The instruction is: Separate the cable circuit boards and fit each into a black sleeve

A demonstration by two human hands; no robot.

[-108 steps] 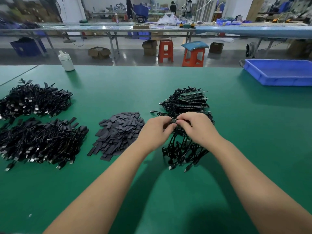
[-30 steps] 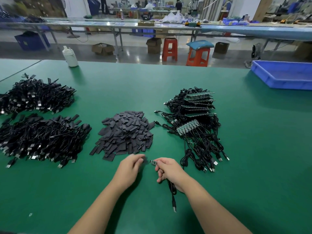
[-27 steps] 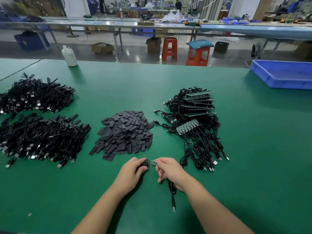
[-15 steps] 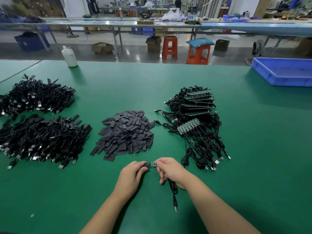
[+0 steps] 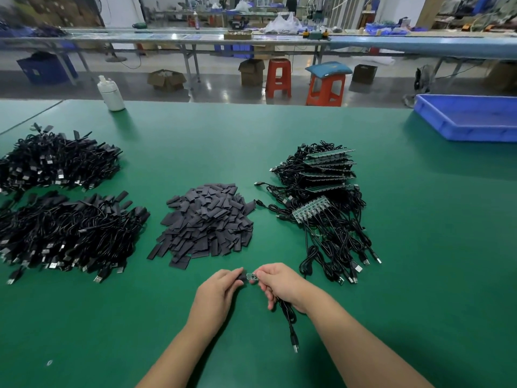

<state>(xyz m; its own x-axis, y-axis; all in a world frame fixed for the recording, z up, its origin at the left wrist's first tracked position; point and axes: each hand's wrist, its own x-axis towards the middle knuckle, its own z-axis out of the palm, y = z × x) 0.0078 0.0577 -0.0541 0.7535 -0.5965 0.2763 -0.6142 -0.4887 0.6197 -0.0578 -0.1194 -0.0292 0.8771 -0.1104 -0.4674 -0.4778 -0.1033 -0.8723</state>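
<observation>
low in the middle of the frame, the left hand [image 5: 221,292] is pinching a black sleeve [image 5: 241,277] in curled fingers while the right hand [image 5: 279,284] is gripping a small circuit board [image 5: 251,276], its cable [image 5: 289,323] trailing down over the green table [image 5: 419,275]; board and sleeve are meeting end to end.

Factory assembly hall: long green workbenches [image 5: 279,141], cable piles [image 5: 70,233].

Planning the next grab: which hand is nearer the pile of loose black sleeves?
Left. The left hand sits just below the sleeve pile; the right hand is farther right, nearer the cable bundle.
</observation>
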